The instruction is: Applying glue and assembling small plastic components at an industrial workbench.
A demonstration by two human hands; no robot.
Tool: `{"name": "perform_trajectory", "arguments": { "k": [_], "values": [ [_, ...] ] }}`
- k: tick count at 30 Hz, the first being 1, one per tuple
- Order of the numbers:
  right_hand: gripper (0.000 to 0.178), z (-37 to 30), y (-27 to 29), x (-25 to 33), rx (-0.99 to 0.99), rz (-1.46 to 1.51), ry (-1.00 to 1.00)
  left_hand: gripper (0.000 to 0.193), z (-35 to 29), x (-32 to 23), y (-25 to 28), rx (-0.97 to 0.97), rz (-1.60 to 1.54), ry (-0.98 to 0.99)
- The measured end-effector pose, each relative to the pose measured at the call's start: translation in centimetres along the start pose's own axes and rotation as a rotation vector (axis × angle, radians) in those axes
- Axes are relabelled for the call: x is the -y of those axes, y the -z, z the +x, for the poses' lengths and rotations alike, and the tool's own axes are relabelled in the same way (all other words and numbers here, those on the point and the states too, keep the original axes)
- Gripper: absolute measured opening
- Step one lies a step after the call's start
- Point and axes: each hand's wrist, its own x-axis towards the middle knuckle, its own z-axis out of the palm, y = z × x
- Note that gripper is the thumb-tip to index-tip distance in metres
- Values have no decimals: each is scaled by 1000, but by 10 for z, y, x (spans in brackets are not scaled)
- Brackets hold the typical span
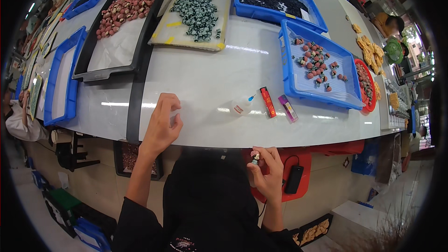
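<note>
Over the table's front edge, my right hand [267,177] pinches a small figurine [255,155] with a reddish-pink head and greenish body between thumb and fingertips. My left hand [163,123] hovers above the white tabletop, fingers bent, thumb apart, with nothing visible in it. Between and beyond the hands stands a small translucent bottle [241,108] with a blue tip. Beside it lie a slim red object [268,102] and a purple one [288,109], both lighter-like. Farther right, similar figurines [317,63] lie scattered in a blue tray [322,97].
At the far left, a black tray [77,72] holds reddish-pink heads [123,11]. Green bodies [196,14] cover a pale board [186,42]. Dark pieces [270,1] fill another blue tray [280,17]. A red basin [365,84] stands right. Below the table, a black phone [294,179] lies on a red stool [303,191].
</note>
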Motion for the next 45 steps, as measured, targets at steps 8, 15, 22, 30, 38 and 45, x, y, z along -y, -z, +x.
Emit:
{"name": "perform_trajectory", "arguments": {
  "k": [8,15,22,30,38,45],
  "values": [
    [36,0,0,-1,6,-3,-24,36,0,5,-11,-46,-51,3],
    [36,2,-1,-2,-1,10,-10,40,-2,5,-12,-49,-133,50],
    [36,3,-2,0,-8,17,-17,45,-2,5,-16,-142,-56,7],
    [37,5,-5,0,0,7,-15,46,0,5,-18,-188,-29,-78],
    [36,10,-4,3,-7,-11,12,48,2,7,-17,-188,-119,20],
    [36,18,-4,8,-11,-23,33,50,2,10,-17,-185,-182,61]
  ]
}}
